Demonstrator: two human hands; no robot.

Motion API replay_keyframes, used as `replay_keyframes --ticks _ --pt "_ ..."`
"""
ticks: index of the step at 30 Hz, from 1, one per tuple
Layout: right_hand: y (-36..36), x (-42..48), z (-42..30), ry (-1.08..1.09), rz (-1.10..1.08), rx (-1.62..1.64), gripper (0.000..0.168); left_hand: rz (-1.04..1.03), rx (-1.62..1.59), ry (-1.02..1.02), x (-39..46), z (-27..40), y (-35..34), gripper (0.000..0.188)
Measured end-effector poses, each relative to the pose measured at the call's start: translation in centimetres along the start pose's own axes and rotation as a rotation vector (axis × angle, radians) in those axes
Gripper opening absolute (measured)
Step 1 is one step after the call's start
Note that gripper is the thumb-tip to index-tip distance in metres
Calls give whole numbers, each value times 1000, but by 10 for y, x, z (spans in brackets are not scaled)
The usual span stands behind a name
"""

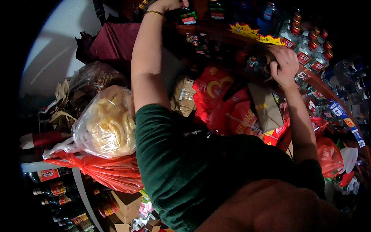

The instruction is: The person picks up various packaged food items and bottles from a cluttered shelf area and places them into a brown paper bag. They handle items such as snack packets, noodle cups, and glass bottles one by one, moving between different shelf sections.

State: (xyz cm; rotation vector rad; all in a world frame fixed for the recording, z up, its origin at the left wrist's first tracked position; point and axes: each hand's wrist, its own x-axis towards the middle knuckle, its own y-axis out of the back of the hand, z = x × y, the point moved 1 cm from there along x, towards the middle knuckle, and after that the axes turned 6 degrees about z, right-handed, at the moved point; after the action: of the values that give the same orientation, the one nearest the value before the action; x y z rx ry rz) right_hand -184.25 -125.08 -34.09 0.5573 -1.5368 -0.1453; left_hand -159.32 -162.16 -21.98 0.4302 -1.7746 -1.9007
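Observation:
At the top edge, my left hand (171,4), with a gold-coloured bracelet at the wrist, is partly cut off. A fingertip shows at the top of a green glass bottle (189,17) with a red and white label; whether the hand grips it is unclear. My right hand (283,62) reaches to the brown shelf edge (314,79), its fingers curved over something dark that I cannot make out. Just right of it stand several clear glass bottles (303,55) with red and gold caps. Yellow starburst price cards (245,30) hang along the shelf's edge left of this hand.
A clear plastic bag of pale yellow food (111,124) and a knotted red plastic bag (113,172) are close to my left arm. Red bags (223,101) and a cardboard box (185,97) are between my arms. Dark bottles (59,188) and an open carton (127,206) are lower left.

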Motion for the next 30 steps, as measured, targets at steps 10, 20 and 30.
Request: replay_keyframes --ticks 10,20,30 --pt "2 -2 1 -18 17 18 33 -38 118 36 0 40 14 22" --pt "3 -2 2 1 20 -26 31 326 204 182 48 153 -32 42" --pt "1 -3 1 3 24 -12 30 458 299 68 61 81 -58 20"
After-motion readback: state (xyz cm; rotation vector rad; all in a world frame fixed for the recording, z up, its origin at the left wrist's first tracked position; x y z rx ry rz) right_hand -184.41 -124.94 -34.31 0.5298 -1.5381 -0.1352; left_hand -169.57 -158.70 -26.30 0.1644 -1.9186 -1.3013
